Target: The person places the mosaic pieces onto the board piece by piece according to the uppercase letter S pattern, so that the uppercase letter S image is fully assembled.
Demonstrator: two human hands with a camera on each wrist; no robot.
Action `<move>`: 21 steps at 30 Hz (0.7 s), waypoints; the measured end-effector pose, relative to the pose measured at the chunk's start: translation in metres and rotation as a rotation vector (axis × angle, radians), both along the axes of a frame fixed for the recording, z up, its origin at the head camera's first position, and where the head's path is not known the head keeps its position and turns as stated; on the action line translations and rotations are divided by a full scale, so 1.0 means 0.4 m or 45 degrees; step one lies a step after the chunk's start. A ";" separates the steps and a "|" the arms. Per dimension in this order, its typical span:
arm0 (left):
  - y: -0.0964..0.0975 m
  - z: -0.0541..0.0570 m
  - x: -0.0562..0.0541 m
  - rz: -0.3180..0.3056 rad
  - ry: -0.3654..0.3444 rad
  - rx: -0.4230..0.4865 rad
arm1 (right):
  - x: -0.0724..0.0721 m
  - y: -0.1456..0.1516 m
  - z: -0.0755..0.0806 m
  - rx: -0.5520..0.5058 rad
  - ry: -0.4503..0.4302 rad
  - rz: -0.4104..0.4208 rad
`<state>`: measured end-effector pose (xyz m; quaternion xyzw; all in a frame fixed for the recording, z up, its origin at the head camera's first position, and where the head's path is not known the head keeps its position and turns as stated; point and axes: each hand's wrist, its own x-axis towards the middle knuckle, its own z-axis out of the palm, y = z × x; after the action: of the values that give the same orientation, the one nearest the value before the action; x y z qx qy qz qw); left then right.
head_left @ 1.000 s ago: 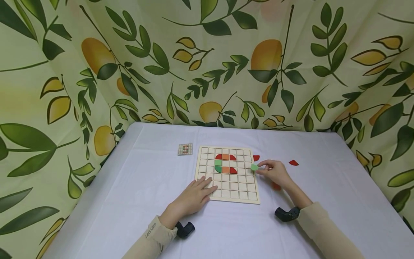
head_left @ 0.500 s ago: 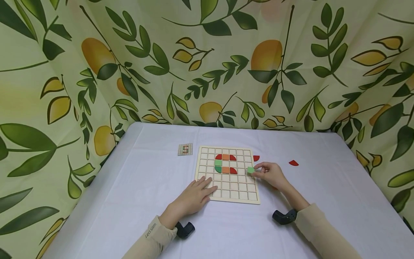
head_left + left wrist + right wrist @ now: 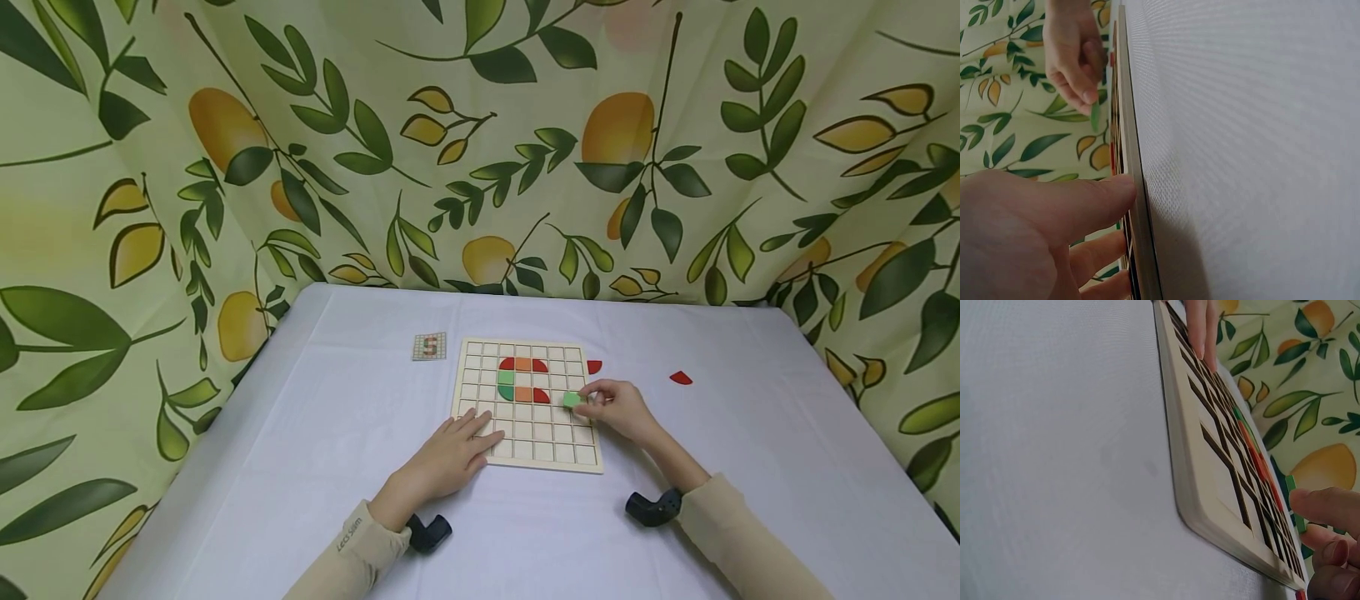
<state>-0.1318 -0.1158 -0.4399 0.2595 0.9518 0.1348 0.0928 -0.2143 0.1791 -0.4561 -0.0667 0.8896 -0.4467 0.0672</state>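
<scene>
A light wooden grid board [image 3: 546, 433] lies flat on the white cloth. Red, orange and green tiles [image 3: 523, 395] in its cells form a curved shape, open at the right. My left hand [image 3: 446, 457] rests on the board's near left part with fingers spread; in the left wrist view its thumb [image 3: 1100, 197] touches the edge. Over the board's right side my right hand [image 3: 618, 410] pinches a light green square tile [image 3: 572, 400] between thumb and fingers. The right wrist view shows this tile [image 3: 1295, 503] on edge, tilted and apart from the grid.
A small printed pattern card [image 3: 430, 346] lies left of the board. One red quarter-round tile [image 3: 594, 367] sits at the board's right edge, another red tile [image 3: 681, 377] farther right. Black devices [image 3: 430, 533] are at both wrists. A leaf-patterned curtain [image 3: 480, 167] stands behind the table.
My right hand has moved left and slightly nearer, bringing the green tile from the board's right edge over the grid. An orange-red piece under the right arm is now hidden. My left hand stays put.
</scene>
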 end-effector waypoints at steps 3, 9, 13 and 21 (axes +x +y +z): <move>0.000 0.001 0.000 -0.002 0.004 -0.005 | 0.003 -0.005 -0.002 0.005 -0.010 -0.003; 0.000 0.000 -0.001 0.000 0.001 -0.005 | 0.008 -0.017 -0.004 0.002 -0.015 0.008; 0.000 -0.001 -0.001 0.001 0.000 -0.007 | 0.013 -0.023 -0.002 -0.005 -0.005 0.031; 0.000 -0.003 -0.001 0.003 -0.006 -0.006 | 0.020 -0.032 -0.008 -0.059 -0.019 0.060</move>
<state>-0.1324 -0.1158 -0.4409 0.2580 0.9521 0.1333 0.0956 -0.2062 0.1662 -0.4591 -0.0857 0.8768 -0.4659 0.0829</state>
